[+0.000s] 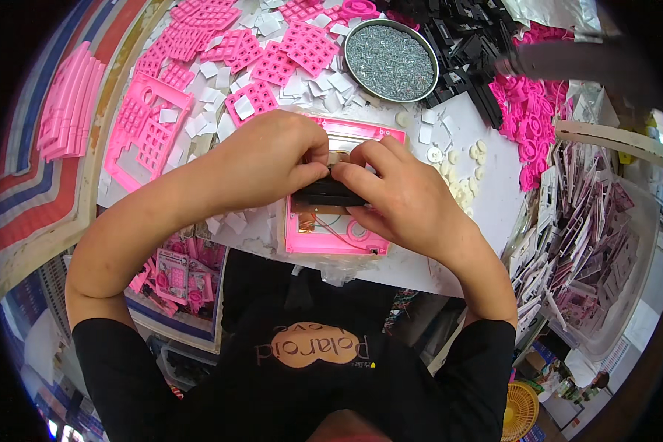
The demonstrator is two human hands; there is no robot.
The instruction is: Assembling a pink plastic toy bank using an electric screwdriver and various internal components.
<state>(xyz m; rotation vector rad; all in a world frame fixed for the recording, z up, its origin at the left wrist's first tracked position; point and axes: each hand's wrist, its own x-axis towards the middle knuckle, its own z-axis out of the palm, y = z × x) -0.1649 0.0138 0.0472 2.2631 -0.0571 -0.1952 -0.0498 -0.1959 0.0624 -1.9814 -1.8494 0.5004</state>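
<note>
A pink plastic casing lies on the white worktop in front of me, with thin wires, a small copper-coloured piece and a ring-shaped opening in its near part. Over its middle sits a black plastic part. My left hand is closed, its thumb and fingertips pinching at the far left edge of the black part. From the right, my right hand grips the same part, fingers over its far edge and thumb low on its near side. A small tan piece shows between the two hands; the fingertips partly hide it.
Pink button sheets and white paper squares cover the far left. A round metal tray of screws stands beyond the casing, beside black parts. White round pieces lie right. Flat pieces fill a clear bin.
</note>
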